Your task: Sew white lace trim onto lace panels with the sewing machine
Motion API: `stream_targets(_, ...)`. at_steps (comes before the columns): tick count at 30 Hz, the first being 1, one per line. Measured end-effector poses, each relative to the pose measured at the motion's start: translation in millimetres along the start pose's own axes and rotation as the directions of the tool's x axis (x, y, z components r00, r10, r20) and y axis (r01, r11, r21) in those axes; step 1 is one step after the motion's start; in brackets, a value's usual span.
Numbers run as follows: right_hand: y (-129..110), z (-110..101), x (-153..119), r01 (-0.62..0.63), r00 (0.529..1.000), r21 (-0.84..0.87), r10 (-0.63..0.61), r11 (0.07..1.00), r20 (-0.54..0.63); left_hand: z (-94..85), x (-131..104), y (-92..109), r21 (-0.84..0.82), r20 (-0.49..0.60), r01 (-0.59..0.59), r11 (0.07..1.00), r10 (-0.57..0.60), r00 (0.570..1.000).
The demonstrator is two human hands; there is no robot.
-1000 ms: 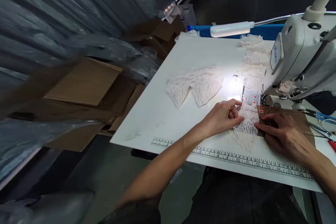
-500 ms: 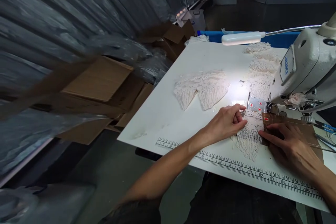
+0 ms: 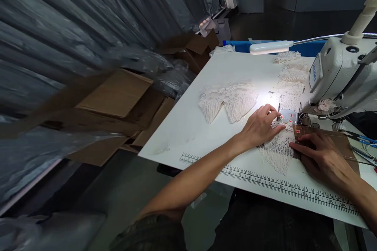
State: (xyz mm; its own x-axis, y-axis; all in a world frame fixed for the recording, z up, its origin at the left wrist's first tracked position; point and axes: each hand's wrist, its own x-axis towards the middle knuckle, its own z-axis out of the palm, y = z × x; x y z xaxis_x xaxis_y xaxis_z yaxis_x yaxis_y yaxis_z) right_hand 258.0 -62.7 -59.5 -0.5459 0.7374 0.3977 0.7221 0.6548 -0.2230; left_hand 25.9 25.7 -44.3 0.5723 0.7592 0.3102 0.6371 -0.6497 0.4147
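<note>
A white lace piece [image 3: 278, 150] lies flat on the table in front of the sewing machine's needle area. My left hand [image 3: 261, 123] rests on its upper left part, thumb and forefinger apart, fingertips beside the metal plate [image 3: 288, 116] with red marks. My right hand [image 3: 324, 157] lies at the lace's right edge, over a brown sheet [image 3: 338, 143], with thumb and forefinger spread and the other fingers curled. The white sewing machine [image 3: 335, 74] stands at the right, its presser foot just beyond the lace. More lace [image 3: 291, 82] stretches behind the plate.
Another lace piece [image 3: 229, 100] lies left on the white table [image 3: 176, 133]. A lamp [image 3: 271, 47] hangs over the far side. Scissors [image 3: 363, 153] and blue-handled snips [image 3: 363, 138] lie at the right. Cardboard boxes [image 3: 114, 92] stand beyond the table's left edge.
My left hand has moved slightly up and right over the lace, and its fingers have opened more. My right hand has barely moved. The camera view has shifted slightly.
</note>
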Motion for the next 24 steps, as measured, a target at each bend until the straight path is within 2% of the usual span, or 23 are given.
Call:
stream_targets(4,1,-3,1,-0.035,0.999,0.078,0.034,0.996,0.005,-4.5,10,0,-0.027,0.186,0.021,0.999,-0.015,0.982)
stream_targets(7,5,-11,4,-0.14,0.99,0.236,0.136,0.962,0.03,-16.0,11,4,-0.033,0.243,-0.069,0.997,0.075,0.967)
stream_targets(10,9,-21,11,-0.337,0.941,0.418,0.313,0.844,0.126,-27.0,12,4,-0.219,0.323,-0.145,0.965,0.212,0.922)
stream_targets(12,9,-26,19,-0.462,0.887,0.519,0.381,0.719,0.262,-29.9,13,4,-0.392,0.361,-0.092,0.915,0.246,0.9)
stream_targets(14,6,-26,29,-0.546,0.838,0.592,0.365,0.593,0.407,-28.5,13,4,-0.53,0.358,-0.002,0.848,0.226,0.906)
stream_targets(16,3,-22,38,-0.58,0.814,0.628,0.347,0.518,0.466,-24.5,12,4,-0.61,0.319,0.047,0.791,0.19,0.929)
stream_targets(19,-1,-12,45,-0.577,0.815,0.649,0.406,0.496,0.414,-19.4,8,4,-0.638,0.223,0.005,0.77,0.179,0.958)
stream_targets(24,-5,-4,43,-0.529,0.833,0.676,0.465,0.512,0.299,-16.7,1,5,-0.557,0.151,-0.129,0.821,0.253,0.956)
